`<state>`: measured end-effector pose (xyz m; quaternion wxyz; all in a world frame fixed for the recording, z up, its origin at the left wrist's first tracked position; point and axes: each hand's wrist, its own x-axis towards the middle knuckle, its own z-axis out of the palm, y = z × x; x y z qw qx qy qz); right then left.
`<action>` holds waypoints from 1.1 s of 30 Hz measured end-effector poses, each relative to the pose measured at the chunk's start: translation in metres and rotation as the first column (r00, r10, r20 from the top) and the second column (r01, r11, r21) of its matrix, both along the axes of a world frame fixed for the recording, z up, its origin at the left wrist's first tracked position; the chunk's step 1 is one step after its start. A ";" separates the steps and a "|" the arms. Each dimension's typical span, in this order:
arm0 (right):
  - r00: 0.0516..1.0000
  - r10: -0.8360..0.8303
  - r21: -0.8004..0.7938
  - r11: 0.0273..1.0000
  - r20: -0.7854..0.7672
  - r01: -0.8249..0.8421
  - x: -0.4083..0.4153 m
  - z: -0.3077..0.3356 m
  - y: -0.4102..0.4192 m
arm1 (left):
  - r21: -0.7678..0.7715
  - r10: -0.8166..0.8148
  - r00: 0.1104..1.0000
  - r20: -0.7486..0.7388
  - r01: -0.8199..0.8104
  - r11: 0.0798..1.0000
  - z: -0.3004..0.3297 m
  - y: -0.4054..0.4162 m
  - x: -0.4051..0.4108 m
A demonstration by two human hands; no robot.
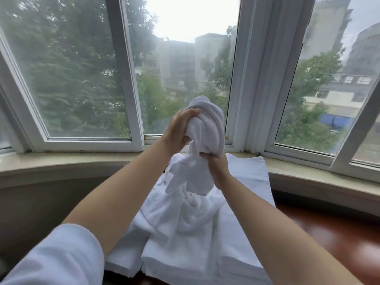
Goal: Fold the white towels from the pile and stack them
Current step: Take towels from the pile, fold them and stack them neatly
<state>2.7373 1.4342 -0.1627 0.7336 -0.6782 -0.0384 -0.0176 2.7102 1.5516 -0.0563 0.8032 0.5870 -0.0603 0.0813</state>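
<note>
Two bare arms reach out past a pale blue sleeve (51, 258), and both hands hold one bunched white towel (207, 124) up in the air in front of the window (82, 79). Fingers of the left hand (181, 128) curl round the towel's upper part, and the right hand (216, 161) grips it lower down while a loose end hangs. Below them the pile of white towels (185, 233) lies on a brown table (339, 233), touching the window sill (82, 159) at the table's far edge.
</note>
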 end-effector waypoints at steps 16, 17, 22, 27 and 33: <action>0.979 -0.028 -0.867 0.461 0.201 0.191 0.010 0.006 -0.120 | 0.356 0.308 0.932 -0.192 -0.227 0.907 -0.047 -0.044 0.010; 0.997 0.035 -0.951 0.303 0.071 0.057 0.009 -0.003 -0.119 | 0.557 0.329 0.910 -0.251 -0.142 0.818 -0.064 -0.034 0.007; 0.968 0.192 -0.983 -0.117 -0.164 -0.144 0.002 -0.051 -0.085 | 0.969 0.307 0.919 -0.248 0.233 0.086 -0.143 0.016 -0.009; 0.945 0.326 -0.991 0.136 0.028 -0.018 0.009 -0.060 -0.029 | 0.855 0.552 0.746 -0.373 0.507 -0.108 -0.179 0.072 -0.027; 0.793 0.608 -0.990 0.131 0.039 -0.052 -0.001 -0.083 0.042 | 0.738 0.643 0.545 -0.538 0.673 0.047 -0.222 0.131 -0.041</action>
